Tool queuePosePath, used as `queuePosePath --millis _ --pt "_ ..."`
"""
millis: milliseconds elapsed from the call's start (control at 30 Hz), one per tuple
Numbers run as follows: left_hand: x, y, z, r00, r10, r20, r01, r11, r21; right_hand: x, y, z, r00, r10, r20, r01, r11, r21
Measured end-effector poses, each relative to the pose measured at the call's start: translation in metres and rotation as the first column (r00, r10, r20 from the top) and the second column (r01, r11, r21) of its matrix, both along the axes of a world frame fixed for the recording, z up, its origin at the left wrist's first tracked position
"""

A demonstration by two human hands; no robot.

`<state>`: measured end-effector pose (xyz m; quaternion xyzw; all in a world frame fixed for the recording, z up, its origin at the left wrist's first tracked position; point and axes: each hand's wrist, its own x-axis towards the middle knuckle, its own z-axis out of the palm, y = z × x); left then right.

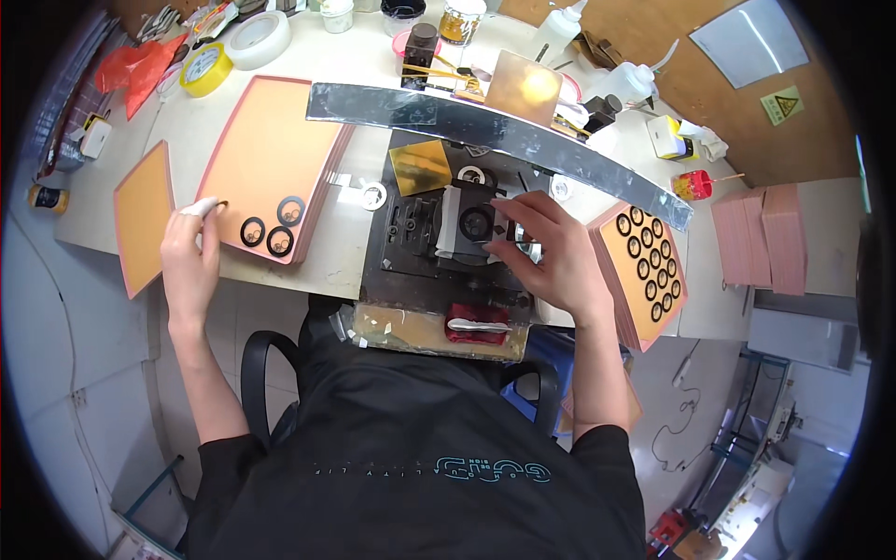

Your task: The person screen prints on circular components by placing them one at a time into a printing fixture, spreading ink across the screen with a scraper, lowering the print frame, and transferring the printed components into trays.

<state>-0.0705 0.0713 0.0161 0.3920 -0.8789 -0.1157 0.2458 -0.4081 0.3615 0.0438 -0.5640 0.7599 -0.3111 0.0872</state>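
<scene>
My left hand point(191, 257), one fingertip wrapped in white, pinches a small dark piece point(222, 204) beside the left stack of pink-edged orange trays point(257, 140). Too little of that piece shows to tell its kind. Near it, several rings lie on the top tray, one black ring point(280, 242) among them. My right hand point(551, 247) reaches over the black fixture point(401, 243) at the middle of the bench. Its thumb and forefinger span a dark ring point(475, 223) at the ring's right edge, above a pale square block.
To the right, a tray stack point(616, 266) carries rows of black rings. A long curved-looking clear strip point(504, 140) crosses behind the fixture. A gold square sheet point(420, 167), tape rolls point(205, 70), bottles point(560, 30) and jars stand farther back. A red cloth point(476, 322) lies in front.
</scene>
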Motion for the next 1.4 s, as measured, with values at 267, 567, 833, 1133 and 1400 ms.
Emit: queuePosePath --millis 267,567,833,1133,1400 --pt "0.006 0.003 -0.003 0.962 0.047 -0.269 -0.102 0.975 -0.197 0.001 0.013 0.019 0.994 -0.107 0.023 0.109 0.991 -0.084" --pt "-0.054 0.050 -0.030 0.884 -0.164 -0.438 0.260 0.951 0.169 -0.068 0.125 -0.020 0.724 -0.689 -0.040 0.686 0.725 -0.062" --pt "-0.182 0.106 -0.026 0.630 -0.609 -0.482 0.677 0.735 -0.043 -0.062 0.119 -0.020 0.761 -0.648 -0.022 0.642 0.758 -0.113" --pt "-0.178 0.138 -0.026 0.681 -0.705 -0.199 0.702 0.706 -0.098 0.015 0.128 -0.090 0.671 -0.683 0.289 0.735 0.663 -0.140" --pt "-0.172 0.140 -0.011 0.698 -0.714 -0.053 0.710 0.700 -0.083 0.019 0.134 -0.116 0.633 -0.718 0.289 0.772 0.609 -0.179"
